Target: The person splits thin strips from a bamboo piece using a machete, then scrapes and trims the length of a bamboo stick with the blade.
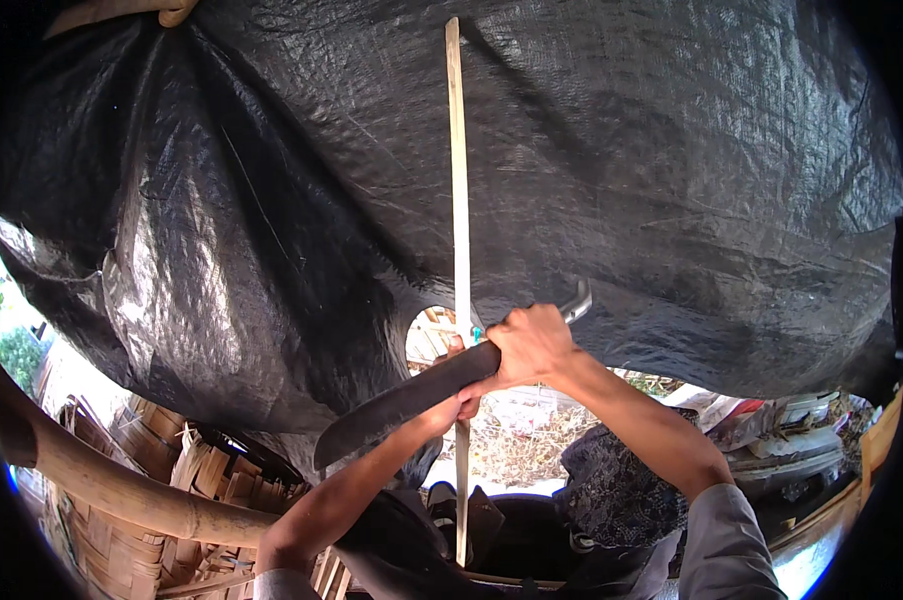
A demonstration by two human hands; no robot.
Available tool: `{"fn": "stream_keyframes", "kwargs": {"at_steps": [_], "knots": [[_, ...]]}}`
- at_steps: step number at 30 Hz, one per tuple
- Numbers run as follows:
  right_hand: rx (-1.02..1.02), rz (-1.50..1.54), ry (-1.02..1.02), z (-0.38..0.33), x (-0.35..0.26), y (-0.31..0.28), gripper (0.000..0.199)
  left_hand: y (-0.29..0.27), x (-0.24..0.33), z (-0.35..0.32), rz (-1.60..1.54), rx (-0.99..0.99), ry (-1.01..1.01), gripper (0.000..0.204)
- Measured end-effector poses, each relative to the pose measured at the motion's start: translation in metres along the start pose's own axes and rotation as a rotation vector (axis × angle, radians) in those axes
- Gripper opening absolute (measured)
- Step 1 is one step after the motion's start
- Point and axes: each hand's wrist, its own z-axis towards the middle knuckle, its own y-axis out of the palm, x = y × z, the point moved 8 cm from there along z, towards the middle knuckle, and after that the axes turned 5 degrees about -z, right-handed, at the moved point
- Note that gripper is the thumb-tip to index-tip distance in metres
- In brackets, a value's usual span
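Observation:
A long pale bamboo strip (460,200) stands nearly upright in the middle of the view. My left hand (451,410) is closed around its lower part, partly hidden behind the blade. My right hand (534,345) grips a machete (401,408) whose dark, broad blade slants down to the left, crossing in front of the strip and my left forearm. The metallic end of its handle sticks out past my right fist. Whether the cutting edge touches the strip, I cannot tell.
A black tarp (671,200) hangs over the whole upper view. At lower left, a thick bamboo pole (151,495) runs in front of woven bamboo pieces (111,550). Dark patterned cloth (621,480) lies beneath my right forearm. Dry brush (521,440) shows beyond in bright light.

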Motion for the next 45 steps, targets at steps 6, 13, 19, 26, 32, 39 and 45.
{"fn": "stream_keyframes", "kwargs": {"at_steps": [6, 13, 19, 26, 32, 39, 45], "knots": [[0.064, 0.279, 0.321, 0.010, 0.061, 0.001, 0.078, -0.006, 0.012, 0.001, 0.044, 0.259, 0.008, 0.052], [-0.079, -0.012, 0.055, 0.007, 0.012, -0.004, 0.078, -0.017, -0.007, -0.004, 0.099, 0.213, -0.073, 0.044], [0.043, 0.235, 0.281, 0.004, 0.050, 0.010, 0.074, -0.003, 0.012, 0.003, 0.058, 0.312, 0.032, 0.045], [-0.093, 0.083, 0.105, 0.006, 0.022, 0.009, 0.081, -0.018, -0.003, -0.002, 0.035, 0.393, -0.017, 0.032], [0.058, 0.106, 0.236, 0.010, 0.046, 0.009, 0.080, -0.006, 0.020, 0.009, 0.070, 0.353, 0.093, 0.040], [0.098, 0.088, 0.252, 0.015, 0.051, -0.003, 0.088, 0.000, 0.030, 0.012, -0.040, 0.371, 0.150, 0.041], [0.029, 0.064, 0.134, 0.012, 0.018, 0.012, 0.090, -0.013, 0.016, -0.003, 0.033, 0.389, 0.061, 0.041]]}}
